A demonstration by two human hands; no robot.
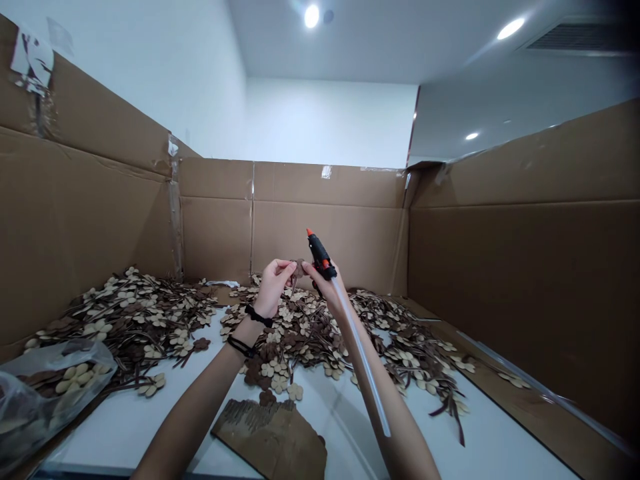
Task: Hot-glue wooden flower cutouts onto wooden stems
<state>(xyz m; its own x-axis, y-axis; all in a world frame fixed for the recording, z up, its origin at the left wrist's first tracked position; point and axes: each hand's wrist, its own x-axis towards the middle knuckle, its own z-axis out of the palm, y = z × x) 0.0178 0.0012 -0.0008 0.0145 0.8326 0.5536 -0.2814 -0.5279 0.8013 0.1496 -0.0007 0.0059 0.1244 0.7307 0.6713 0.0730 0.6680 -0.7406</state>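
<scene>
Obs., left to right across the frame.

- Lower left: clear plastic bag [45,387] of wooden cut-outs, lying at the edge of the white worktop [125,427].
- Left of centre: loose heap of flower cut-outs [135,320], pale and dark brown mixed. It runs on behind both arms towards the right.
- Centre: left hand [273,283] raised above the heap, fingers closed in a pinch on a small brown piece [299,268].
- Just right of it: right hand [325,283] wrapped around a black glue gun [319,253], orange nozzle tilted up and to the left. A clear glue stick [360,353] trails back along the forearm. The fingertips of this hand also meet the brown piece.
- Bottom centre: cardboard scrap [273,440], flat on the worktop.
- Right: cardboard wall [520,280], part of the screen boxing in the worktop.

Position: the brown piece sits between the two hands, touching both, just below the nozzle and clear of the heap.

Judgement: gluing step, piece presented but nozzle not on it. A next move calls for turning the tip down onto the piece, with a steady pinch and fingers kept off the hot end.
</scene>
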